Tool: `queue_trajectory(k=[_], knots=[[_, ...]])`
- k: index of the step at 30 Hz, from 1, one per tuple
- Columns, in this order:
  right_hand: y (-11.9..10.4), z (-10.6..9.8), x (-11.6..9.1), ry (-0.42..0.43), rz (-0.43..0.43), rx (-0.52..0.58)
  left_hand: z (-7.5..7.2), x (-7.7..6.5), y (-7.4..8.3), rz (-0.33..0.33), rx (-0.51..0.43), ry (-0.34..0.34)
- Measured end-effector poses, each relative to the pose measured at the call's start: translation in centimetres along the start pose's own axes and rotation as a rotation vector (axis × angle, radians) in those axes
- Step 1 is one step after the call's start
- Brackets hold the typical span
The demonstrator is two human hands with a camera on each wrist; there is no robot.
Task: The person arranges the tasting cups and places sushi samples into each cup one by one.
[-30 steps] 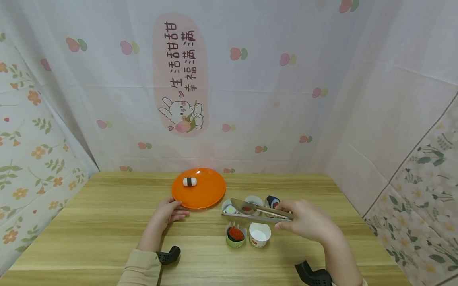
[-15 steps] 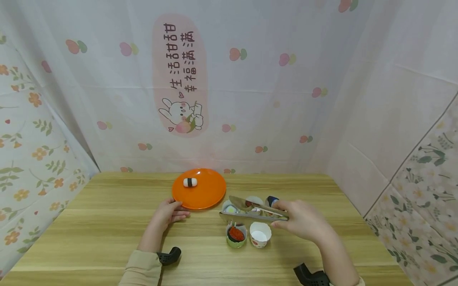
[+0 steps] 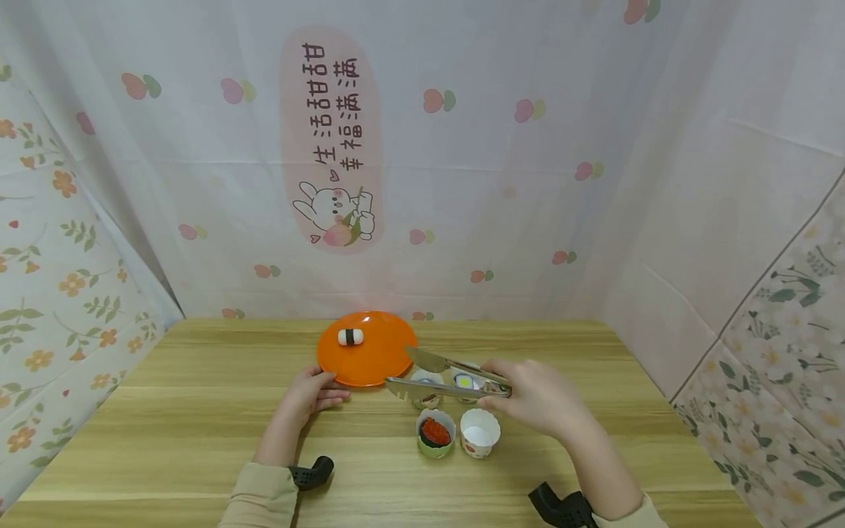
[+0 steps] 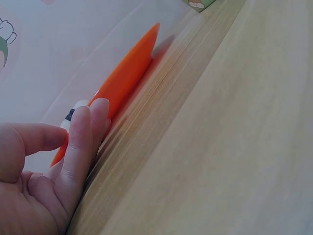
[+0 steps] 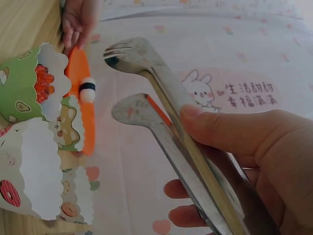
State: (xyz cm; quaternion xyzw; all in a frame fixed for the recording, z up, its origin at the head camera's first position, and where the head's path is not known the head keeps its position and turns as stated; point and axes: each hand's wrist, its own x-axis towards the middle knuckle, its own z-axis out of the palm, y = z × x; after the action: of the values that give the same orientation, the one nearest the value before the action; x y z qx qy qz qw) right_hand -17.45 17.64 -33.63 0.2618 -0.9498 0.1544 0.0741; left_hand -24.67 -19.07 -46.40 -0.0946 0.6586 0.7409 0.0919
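My left hand (image 3: 313, 392) pinches the near left rim of an orange plate (image 3: 389, 348), thumb above and fingers beneath, as the left wrist view shows. A white sushi piece with a black band (image 3: 350, 336) sits on the plate. My right hand (image 3: 535, 396) grips metal tongs (image 3: 428, 360) by their arms. The tongs are spread, with nothing between their tips; in the head view the tips overlap the plate's right edge and the back cups. A green paper cup (image 5: 22, 83) holds sushi topped with red roe (image 3: 436, 431).
Beside the green cup stands a white paper cup (image 3: 480, 434) with a bare inside. Behind these, more paper cups are partly hidden by the tongs; one holds a piece with a yellow-green centre (image 3: 465, 382). A printed curtain (image 3: 495, 183) rises at the table's back edge.
My right hand has moved left with the tongs, from over the back cups towards the plate's right edge. The left hand and the plate stay put.
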Motion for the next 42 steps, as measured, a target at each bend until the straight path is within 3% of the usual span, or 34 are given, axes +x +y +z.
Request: queue_trajectory(k=[10,18,42], knots=[[-1.2,0.6,1.7,0.034,-0.019,-0.001,0.0,0.1,-0.1,0.009,-0.002,0.002],[-1.7,1.3,2.9,0.034,0.022,-0.007,0.0,0.1,-0.1,0.008,0.001,-0.003],[-1.4,2.4,6.8,0.018,0.013,0.002,-0.1,0.2,-0.1,0.009,0.000,-0.013]])
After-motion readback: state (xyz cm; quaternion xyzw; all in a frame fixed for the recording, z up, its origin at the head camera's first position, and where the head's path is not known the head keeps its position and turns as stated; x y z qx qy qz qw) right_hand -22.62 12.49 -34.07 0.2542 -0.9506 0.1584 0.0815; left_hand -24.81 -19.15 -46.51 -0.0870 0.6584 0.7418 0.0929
